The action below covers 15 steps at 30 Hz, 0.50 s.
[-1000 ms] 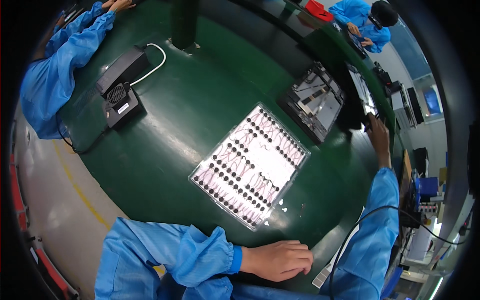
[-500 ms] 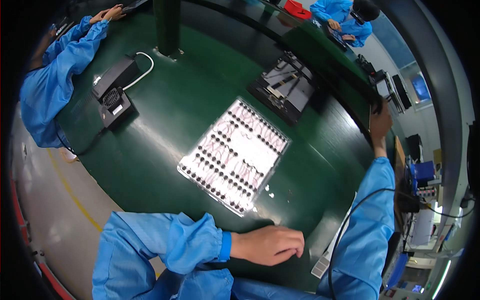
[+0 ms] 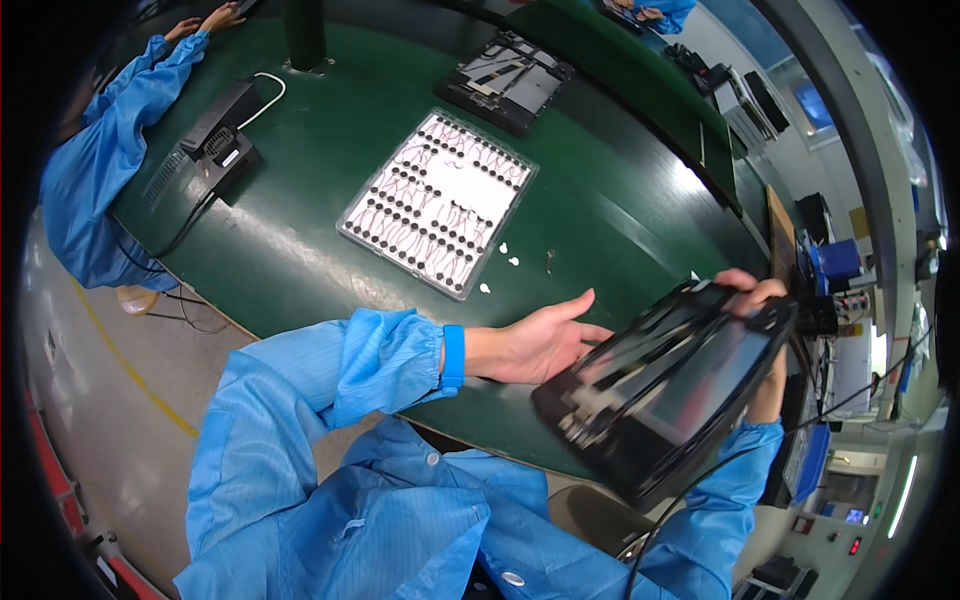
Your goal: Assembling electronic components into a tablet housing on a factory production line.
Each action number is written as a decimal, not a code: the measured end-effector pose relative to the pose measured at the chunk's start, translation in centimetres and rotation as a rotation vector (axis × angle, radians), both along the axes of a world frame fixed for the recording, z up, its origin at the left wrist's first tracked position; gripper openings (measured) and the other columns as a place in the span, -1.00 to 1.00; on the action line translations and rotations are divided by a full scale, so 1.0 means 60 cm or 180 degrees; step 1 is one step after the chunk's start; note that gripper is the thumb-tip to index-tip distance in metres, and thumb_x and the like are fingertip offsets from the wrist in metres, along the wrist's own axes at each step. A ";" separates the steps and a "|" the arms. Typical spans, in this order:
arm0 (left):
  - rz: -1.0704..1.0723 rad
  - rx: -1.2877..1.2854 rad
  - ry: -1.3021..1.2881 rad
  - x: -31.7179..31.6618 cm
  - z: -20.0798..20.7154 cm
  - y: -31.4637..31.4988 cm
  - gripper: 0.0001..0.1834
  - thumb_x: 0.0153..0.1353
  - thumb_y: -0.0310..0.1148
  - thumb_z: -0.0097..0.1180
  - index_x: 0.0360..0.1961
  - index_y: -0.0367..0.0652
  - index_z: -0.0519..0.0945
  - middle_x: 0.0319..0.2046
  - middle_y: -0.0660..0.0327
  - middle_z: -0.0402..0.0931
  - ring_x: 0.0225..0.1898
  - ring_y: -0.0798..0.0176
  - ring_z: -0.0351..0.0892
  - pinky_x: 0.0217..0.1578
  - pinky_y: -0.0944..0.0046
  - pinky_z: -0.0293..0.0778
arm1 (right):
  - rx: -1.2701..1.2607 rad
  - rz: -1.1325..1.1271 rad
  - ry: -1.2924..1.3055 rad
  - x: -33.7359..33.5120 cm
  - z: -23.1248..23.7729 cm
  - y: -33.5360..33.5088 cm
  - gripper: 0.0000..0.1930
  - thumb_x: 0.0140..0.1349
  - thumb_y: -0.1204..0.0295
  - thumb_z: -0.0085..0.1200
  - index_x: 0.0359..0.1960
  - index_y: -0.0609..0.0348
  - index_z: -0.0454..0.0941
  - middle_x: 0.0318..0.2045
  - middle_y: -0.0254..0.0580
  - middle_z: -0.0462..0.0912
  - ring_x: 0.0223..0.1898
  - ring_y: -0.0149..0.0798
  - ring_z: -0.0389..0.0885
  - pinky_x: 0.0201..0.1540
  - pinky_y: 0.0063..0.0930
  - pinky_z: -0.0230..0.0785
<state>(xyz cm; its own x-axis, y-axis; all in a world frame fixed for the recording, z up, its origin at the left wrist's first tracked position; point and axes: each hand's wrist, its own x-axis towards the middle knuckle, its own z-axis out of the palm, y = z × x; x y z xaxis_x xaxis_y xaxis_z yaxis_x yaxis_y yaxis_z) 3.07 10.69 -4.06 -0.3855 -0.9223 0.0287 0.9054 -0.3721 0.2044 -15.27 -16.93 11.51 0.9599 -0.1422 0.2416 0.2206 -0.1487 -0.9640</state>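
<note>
Head view, four o'clock: your right hand (image 3: 757,286) clamps a dark device (image 3: 665,390) by its one-o'clock edge; your left hand (image 3: 535,345), thumb apart, sits beside it, touch unclear. Positioning seems in hand; the next move wants left-hand support.

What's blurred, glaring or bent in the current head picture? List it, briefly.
Head view: the dark device in the right hand is smeared, probably by motion, while the left hand looks clearer; head view: pale glare streaks the green table; head view: fisheye distortion bows the table's edge, and the corners fall to black.
</note>
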 end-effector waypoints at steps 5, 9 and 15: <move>0.0889 0.0086 -0.2049 -0.044 0.014 0.008 -0.36 0.47 -0.22 0.13 0.46 -0.16 0.21 0.11 0.28 0.51 -0.02 0.50 0.51 -0.10 0.49 0.50 | -0.0950 -0.0969 0.0312 -0.037 -0.075 0.047 -0.58 0.14 0.74 0.15 0.07 0.23 0.52 0.22 0.11 0.59 0.27 -0.02 0.55 0.35 -0.18 0.33; 0.2192 -0.0624 -0.3063 -0.038 0.006 -0.008 -0.20 0.48 -0.41 0.04 0.57 -0.24 -0.13 0.49 0.03 0.07 0.47 0.20 0.11 0.45 0.22 0.05 | -0.2425 -0.1680 0.0837 -0.095 -0.154 0.015 -0.63 0.22 0.72 0.12 0.08 0.28 0.55 0.15 -0.04 0.64 0.19 -0.09 0.62 0.28 -0.35 0.39; 0.2624 -0.0561 -0.4330 -0.036 0.015 -0.035 -0.12 0.42 -0.53 -0.01 0.60 -0.16 -0.25 0.58 0.03 -0.18 0.56 0.17 -0.11 0.50 0.22 -0.14 | -0.2769 -0.1858 0.0303 -0.088 -0.207 0.028 -0.70 0.34 0.53 0.15 0.11 0.16 0.56 0.14 -0.05 0.64 0.13 0.07 0.62 0.26 -0.21 0.42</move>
